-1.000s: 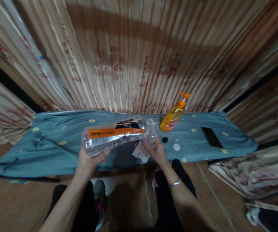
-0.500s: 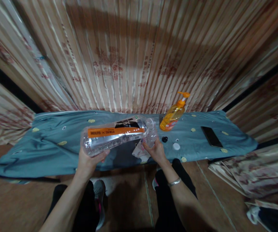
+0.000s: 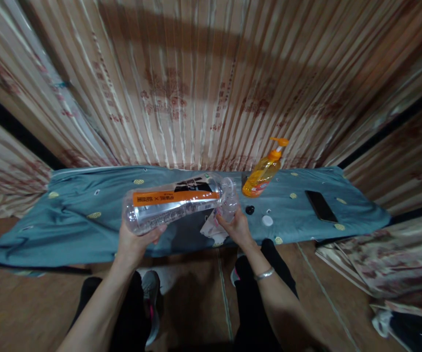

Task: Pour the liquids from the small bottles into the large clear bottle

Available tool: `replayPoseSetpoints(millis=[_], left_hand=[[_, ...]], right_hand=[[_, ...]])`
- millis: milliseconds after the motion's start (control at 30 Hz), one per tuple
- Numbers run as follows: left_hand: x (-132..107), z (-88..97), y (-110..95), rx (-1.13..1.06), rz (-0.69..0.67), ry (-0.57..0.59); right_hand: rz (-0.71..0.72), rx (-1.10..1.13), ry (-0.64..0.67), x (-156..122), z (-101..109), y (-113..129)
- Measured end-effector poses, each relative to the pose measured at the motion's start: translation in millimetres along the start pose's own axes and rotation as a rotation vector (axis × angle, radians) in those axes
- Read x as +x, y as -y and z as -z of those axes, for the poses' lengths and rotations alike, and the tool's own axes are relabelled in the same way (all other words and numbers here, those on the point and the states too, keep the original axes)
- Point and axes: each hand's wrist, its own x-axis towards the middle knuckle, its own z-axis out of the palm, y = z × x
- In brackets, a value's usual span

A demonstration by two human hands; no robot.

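Observation:
My left hand is closed round the base of a large clear plastic bottle with an orange, silver and black label. The bottle lies nearly level, its neck a little higher and pointing right. At its mouth is a smaller clear bottle, gripped low down by my right hand. The two bottle mouths meet or overlap; I cannot tell exactly how. Any liquid inside them is too faint to make out. Below the small bottle lies a whitish paper or wrapper, partly hidden by my right hand.
A pump bottle of yellow-orange liquid stands behind on the teal cloth. Right of my hand are a black cap and a white cap. A phone lies farther right. Pleated curtains hang close behind and at both sides.
Almost nothing differs. Both hands keep their hold on the two bottles, and the whole view has shifted very slightly.

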Motion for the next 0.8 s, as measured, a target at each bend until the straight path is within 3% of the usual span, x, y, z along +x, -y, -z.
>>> replayPoseSetpoints(millis=[367,800], left_hand=[[0.1,-0.5,2.1,-0.049,0.066,-0.011],[1.7,1.2,6.5,-0.048,0.040,-0.008]], right_hand=[[-0.012,0.000,0.020,0.4,0.3,-3.2],[-0.017,0.003,0.024,0.6,0.3,-3.2]])
